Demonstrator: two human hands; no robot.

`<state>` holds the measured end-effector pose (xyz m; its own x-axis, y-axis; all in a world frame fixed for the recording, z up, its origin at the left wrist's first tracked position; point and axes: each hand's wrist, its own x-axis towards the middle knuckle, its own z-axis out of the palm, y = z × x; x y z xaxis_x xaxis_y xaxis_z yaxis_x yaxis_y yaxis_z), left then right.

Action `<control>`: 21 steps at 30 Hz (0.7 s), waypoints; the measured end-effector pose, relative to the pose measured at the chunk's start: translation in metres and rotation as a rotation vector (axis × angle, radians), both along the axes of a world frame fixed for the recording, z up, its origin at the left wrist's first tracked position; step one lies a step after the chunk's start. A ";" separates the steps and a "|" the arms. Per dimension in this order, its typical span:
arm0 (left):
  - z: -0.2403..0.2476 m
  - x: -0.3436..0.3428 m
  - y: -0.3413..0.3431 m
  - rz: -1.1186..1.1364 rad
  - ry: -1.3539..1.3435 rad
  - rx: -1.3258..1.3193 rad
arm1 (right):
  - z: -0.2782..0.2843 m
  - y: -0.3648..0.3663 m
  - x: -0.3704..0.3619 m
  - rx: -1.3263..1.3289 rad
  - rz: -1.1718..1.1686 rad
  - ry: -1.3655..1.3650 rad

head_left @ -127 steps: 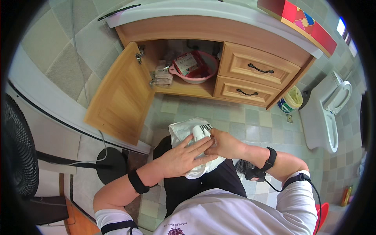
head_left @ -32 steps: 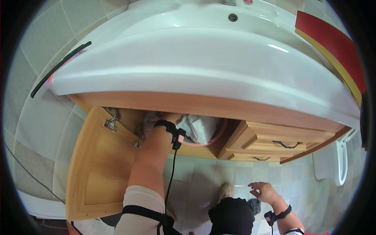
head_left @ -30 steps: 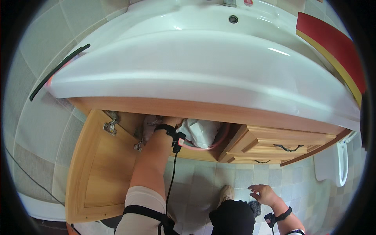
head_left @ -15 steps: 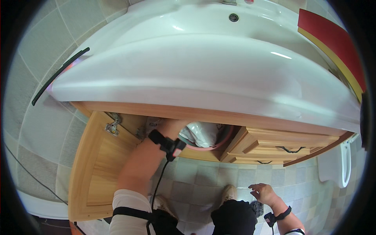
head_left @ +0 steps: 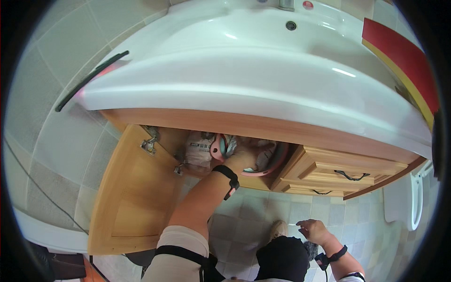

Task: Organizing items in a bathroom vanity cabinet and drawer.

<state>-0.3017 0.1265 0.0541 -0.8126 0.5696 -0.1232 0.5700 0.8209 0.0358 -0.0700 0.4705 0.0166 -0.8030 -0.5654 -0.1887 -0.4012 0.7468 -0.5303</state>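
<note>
My left hand (head_left: 248, 159) reaches into the open cabinet, over the pink round basin (head_left: 256, 174). White and patterned plastic packages (head_left: 268, 152) lie in that basin; the hand's fingers are hidden among them, so any grip there does not show. Just left of the wrist stands a pink rounded object (head_left: 216, 148). Beside it is a clear plastic package (head_left: 198, 150) with white contents. Low on the right, my right hand (head_left: 314, 231) hangs in the air near my knee, its fingers loosely bent and apart, with nothing seen in them.
The wooden cabinet door (head_left: 134, 197) stands swung out beside my left arm. Above is the overhanging white washbasin (head_left: 235, 80). Drawers (head_left: 345, 171) with dark handles sit right of the opening. A red and yellow board (head_left: 399, 66) leans at far right; a black strip (head_left: 91, 80) lies at left.
My left hand has drawn back from deeper at the cabinet's left and moved right onto the packages in the basin. The pink object and clear package are now uncovered. My right hand stays put.
</note>
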 end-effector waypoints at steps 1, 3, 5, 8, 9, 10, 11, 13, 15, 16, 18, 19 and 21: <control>0.003 0.001 -0.001 0.008 -0.007 0.020 | 0.001 -0.003 0.001 -0.001 0.003 0.008; 0.018 0.008 -0.005 0.023 -0.057 0.116 | 0.002 -0.005 0.004 -0.015 0.044 0.080; 0.037 0.019 -0.007 0.027 -0.098 0.201 | 0.003 0.002 0.010 -0.012 0.038 0.077; 0.045 0.043 -0.018 0.073 -0.033 0.403 | 0.004 0.016 0.014 0.034 -0.025 0.021; 0.046 0.056 -0.029 0.084 0.155 0.435 | 0.007 0.016 0.014 0.052 -0.036 0.023; 0.044 0.066 -0.037 0.086 0.337 0.474 | 0.010 0.017 0.017 0.078 -0.057 0.022; 0.042 0.074 -0.045 0.085 0.331 0.478 | 0.012 0.016 0.018 0.082 -0.060 0.016; 0.037 0.090 -0.061 0.081 0.123 0.419 | 0.016 0.015 0.019 0.070 -0.048 0.020; 0.031 0.097 -0.068 0.006 0.217 0.368 | 0.019 0.010 0.018 0.080 -0.047 -0.002; 0.029 0.096 -0.070 -0.009 0.235 0.289 | 0.020 0.008 0.018 0.084 -0.038 0.013; 0.022 0.095 -0.069 -0.026 0.249 0.216 | 0.024 0.003 0.017 0.083 -0.022 0.046; 0.017 0.093 -0.066 -0.048 0.322 0.153 | 0.025 0.003 0.017 0.088 -0.024 0.043; 0.010 0.092 -0.059 -0.076 0.392 0.102 | 0.026 0.004 0.018 0.108 -0.005 0.056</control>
<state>-0.2102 0.0677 0.0640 -0.7418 0.6230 0.2480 0.6155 0.7794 -0.1171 -0.0525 0.4741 0.0424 -0.8164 -0.5404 -0.2035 -0.4244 0.8005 -0.4232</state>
